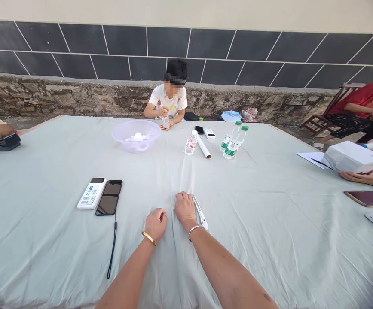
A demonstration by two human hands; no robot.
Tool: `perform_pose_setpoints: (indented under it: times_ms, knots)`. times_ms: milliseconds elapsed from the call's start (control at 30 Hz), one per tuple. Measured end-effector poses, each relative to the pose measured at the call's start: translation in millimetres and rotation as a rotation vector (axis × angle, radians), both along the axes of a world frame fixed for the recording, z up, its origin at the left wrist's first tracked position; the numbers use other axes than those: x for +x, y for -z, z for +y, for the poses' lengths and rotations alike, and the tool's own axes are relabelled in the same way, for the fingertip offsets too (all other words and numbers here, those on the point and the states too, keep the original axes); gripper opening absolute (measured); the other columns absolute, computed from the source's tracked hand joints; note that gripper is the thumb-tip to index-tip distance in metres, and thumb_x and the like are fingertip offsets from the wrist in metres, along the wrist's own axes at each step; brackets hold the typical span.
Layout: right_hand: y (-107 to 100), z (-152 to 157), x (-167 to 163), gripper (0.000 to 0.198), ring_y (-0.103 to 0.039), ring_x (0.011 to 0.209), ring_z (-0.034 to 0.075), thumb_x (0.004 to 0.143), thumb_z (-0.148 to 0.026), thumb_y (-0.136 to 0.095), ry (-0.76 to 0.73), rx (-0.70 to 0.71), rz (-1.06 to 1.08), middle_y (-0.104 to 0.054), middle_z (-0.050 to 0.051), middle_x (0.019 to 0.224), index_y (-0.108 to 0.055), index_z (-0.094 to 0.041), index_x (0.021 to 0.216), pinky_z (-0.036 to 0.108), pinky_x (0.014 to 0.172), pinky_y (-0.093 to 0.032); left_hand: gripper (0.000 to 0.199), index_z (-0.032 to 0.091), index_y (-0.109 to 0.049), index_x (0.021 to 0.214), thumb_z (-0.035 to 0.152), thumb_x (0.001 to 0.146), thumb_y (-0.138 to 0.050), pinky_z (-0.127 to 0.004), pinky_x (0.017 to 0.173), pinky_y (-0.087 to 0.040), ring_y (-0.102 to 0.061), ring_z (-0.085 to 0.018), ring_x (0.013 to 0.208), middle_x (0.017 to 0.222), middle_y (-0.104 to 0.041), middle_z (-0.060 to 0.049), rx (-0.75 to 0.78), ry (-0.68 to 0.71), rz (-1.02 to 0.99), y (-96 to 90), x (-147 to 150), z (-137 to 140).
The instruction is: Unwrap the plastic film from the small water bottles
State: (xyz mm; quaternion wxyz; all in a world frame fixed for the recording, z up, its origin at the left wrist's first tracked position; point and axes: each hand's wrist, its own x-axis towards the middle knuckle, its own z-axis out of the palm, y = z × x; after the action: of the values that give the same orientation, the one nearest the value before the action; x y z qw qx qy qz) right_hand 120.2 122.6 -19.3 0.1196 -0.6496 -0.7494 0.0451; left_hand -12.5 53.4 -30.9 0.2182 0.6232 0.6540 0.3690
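Observation:
My left hand (156, 224) rests on the cloth-covered table (254, 240), its fingers curled into a loose fist with nothing seen in it. Just to its right and a bit farther out, my right hand (185, 207) lies palm down, fingers resting on the cloth. Along the right side of that hand is a white utility knife (200, 213), close beside it; I cannot tell whether they touch. Left of my hands lie a white power bank (91, 195) and a black phone (109, 197) with a wrist strap (111, 253).
Farther out are a purple basin (136, 146) with clear plastic in it, a small bottle (191, 143), a white roll (203, 146) and two green-capped bottles (233, 143). Across the table a person (170, 98) holds a bottle. A hand (363, 177) at right holds a white box (354, 156).

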Motion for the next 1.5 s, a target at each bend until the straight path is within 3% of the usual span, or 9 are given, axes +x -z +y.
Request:
perform_pose_setpoints:
  times_ms: [533,733,833,1033,1200,1367,1500]
  knots:
    - [1.3,6.8,-2.3,0.032,-0.046,0.103,0.023,0.085,-0.008,-0.041,-0.018,-0.023,0.059,-0.058,0.01,0.11,-0.062,-0.019,0.107,0.035,0.086,-0.033,0.016,0.02,-0.057,0.072,0.014,0.076,-0.043,-0.026,0.062,-0.04,-0.055,-0.014,0.062,0.067,-0.061,0.0,-0.015,-0.009,-0.016,-1.6,0.7,0.6]
    - [-3.2,35.6,-25.8,0.029,-0.051,0.093,0.021,0.079,-0.004,-0.044,-0.07,-0.013,0.173,-0.062,0.007,0.096,-0.066,-0.02,0.089,0.031,0.082,-0.038,0.017,0.02,-0.059,0.075,0.017,0.078,-0.042,-0.027,0.061,-0.041,-0.055,-0.014,0.061,0.068,-0.062,-0.001,-0.008,-0.009,-0.043,-3.2,1.2,-1.2]
    - [-2.6,65.4,-37.3,0.026,-0.052,0.093,0.021,0.079,-0.007,-0.045,-0.026,-0.006,0.251,-0.062,0.008,0.095,-0.066,-0.018,0.089,0.03,0.085,-0.039,0.017,0.02,-0.059,0.074,0.017,0.078,-0.043,-0.026,0.058,-0.041,-0.054,-0.014,0.058,0.067,-0.062,-0.001,-0.017,-0.007,-0.106,-4.4,0.9,-4.0]
    - [13.3,152.9,-50.9,0.043,-0.047,0.113,0.023,0.084,-0.014,-0.039,0.165,0.023,0.373,-0.051,0.015,0.119,-0.047,-0.011,0.126,0.037,0.099,-0.035,0.015,0.02,-0.059,0.075,0.018,0.079,-0.045,-0.024,0.053,-0.039,-0.05,-0.011,0.053,0.064,-0.058,0.001,-0.101,-0.009,-0.206,-9.1,-0.6,-11.2]
    - [23.4,234.4,-67.2,0.06,-0.045,0.119,0.027,0.08,-0.025,-0.055,0.297,0.13,0.615,-0.046,0.019,0.126,-0.035,-0.008,0.134,0.045,0.102,-0.034,0.016,0.021,-0.058,0.075,0.015,0.081,-0.044,-0.023,0.05,-0.038,-0.047,-0.01,0.05,0.059,-0.053,0.002,-0.09,0.056,-0.207,-14.1,0.6,-16.6]
    - [35.7,320.1,-76.9,0.08,-0.034,0.13,0.031,0.077,-0.039,-0.062,0.311,0.233,0.696,-0.035,0.022,0.137,-0.021,-0.011,0.14,0.051,0.104,-0.03,0.018,0.024,-0.056,0.077,0.012,0.082,-0.044,-0.025,0.046,-0.037,-0.048,-0.012,0.049,0.059,-0.054,0.001,-0.078,0.087,-0.152,-15.9,4.2,-17.7]
    - [53.3,378.2,-76.0,0.079,-0.037,0.128,0.032,0.08,-0.045,-0.059,0.258,0.215,0.618,-0.037,0.021,0.135,-0.018,-0.013,0.14,0.054,0.102,-0.029,0.019,0.026,-0.056,0.077,0.011,0.081,-0.044,-0.027,0.044,-0.035,-0.049,-0.014,0.049,0.058,-0.054,-0.001,-0.091,0.084,-0.147,-14.1,6.8,-18.7]
